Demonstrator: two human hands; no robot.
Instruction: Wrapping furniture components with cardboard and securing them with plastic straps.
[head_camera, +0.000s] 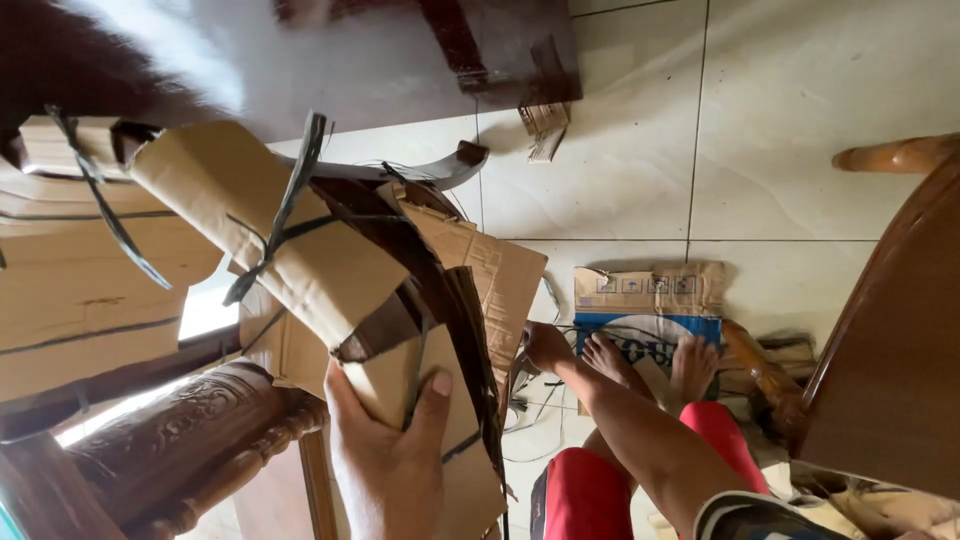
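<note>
Cardboard (300, 260) wraps the dark carved wood, and I have one end of it in my left hand (385, 455) — thumb on the near face, fingers curled behind the flap, a closed pinch on the sheet just beside the carved leg (190, 430). My right hand (545, 345) is stretched forward and down behind the folded edge; it is half hidden there, so I cannot tell whether it is open or gripping anything. Black strap (285, 205) hangs cut and loose across the wrapping, with more ends trailing toward the tile floor (620, 170).

My worry is the strap and the loose wire-like strands near my bare feet (650, 360), which rest on a flattened box (650, 295) — a pull on the sheet could drag them around a toe or make me slip on the box. The sheet itself looks torn and creased, so I judge that it may rip at my thumb rather than come away whole, and a stiff strap end could whip back.
</note>
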